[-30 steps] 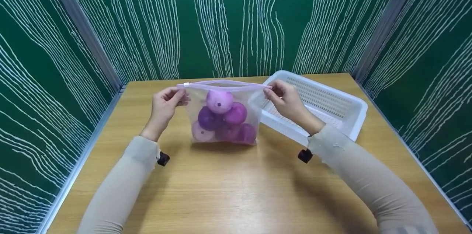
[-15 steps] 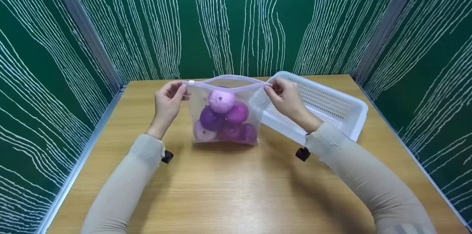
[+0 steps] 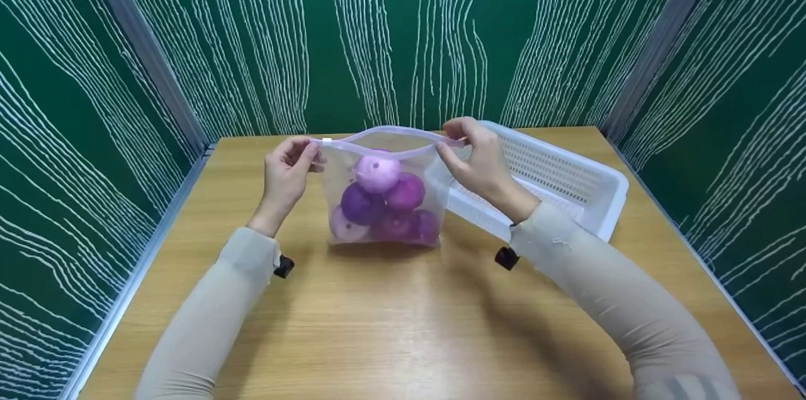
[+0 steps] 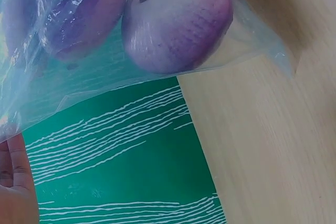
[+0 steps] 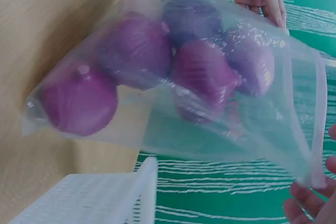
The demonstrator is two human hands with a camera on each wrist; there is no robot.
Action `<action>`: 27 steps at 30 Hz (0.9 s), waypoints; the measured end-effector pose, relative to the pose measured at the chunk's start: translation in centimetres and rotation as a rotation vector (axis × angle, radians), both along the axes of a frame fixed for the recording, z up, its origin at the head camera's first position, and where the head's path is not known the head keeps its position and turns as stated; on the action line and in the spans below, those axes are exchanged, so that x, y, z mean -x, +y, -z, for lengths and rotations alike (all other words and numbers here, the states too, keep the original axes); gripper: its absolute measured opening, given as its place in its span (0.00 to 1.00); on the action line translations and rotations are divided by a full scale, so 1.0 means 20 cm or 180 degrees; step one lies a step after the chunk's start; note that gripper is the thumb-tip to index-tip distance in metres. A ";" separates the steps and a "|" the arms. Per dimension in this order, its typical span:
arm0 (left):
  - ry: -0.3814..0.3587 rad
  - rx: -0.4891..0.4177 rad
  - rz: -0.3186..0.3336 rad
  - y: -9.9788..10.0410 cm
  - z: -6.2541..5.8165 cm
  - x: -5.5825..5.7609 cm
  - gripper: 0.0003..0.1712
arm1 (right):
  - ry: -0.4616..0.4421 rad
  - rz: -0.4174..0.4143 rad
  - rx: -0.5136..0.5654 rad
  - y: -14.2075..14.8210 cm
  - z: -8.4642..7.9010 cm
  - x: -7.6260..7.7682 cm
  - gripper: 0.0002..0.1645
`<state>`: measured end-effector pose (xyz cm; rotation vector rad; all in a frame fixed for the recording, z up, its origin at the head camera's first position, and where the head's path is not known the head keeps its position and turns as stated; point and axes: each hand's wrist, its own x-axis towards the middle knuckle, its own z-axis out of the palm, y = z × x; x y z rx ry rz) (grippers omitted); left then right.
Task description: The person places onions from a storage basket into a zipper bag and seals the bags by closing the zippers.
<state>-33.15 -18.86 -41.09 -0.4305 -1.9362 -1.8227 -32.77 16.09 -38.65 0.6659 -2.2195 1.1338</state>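
A translucent slider zip bag (image 3: 334,198) stands upright on the table, its pink-edged mouth parted. Several round purple, onion-like pieces (image 3: 378,173) are heaped inside; some have a short stub or a dark hole. My left hand (image 3: 286,176) pinches the bag's upper left corner beside the white slider (image 3: 327,142). At the upper right corner, my right hand (image 3: 482,164) holds the zip edge, thumb in front and index finger behind. The right wrist view shows fingertips (image 5: 304,198) by that corner; the left wrist view shows the bag's underside and pale purple piece (image 4: 178,22).
A white perforated plastic basket (image 3: 604,198) sits at the table's back right, partly behind my right hand. Green panels (image 3: 403,41) with white wavy lines enclose the wooden table (image 3: 390,318) at the back and both sides.
The bag's mouth has widened and its top has risen slightly. My right hand has shifted left along the edge, its thumb and index finger spreading apart. My left hand has moved slightly right and up.
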 end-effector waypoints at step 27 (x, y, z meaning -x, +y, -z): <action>0.0072 0.0027 0.0073 0.01 0.01 -0.01 0.05 | 0.0336 -0.0536 -0.0426 -0.47 -0.16 -0.04 0.22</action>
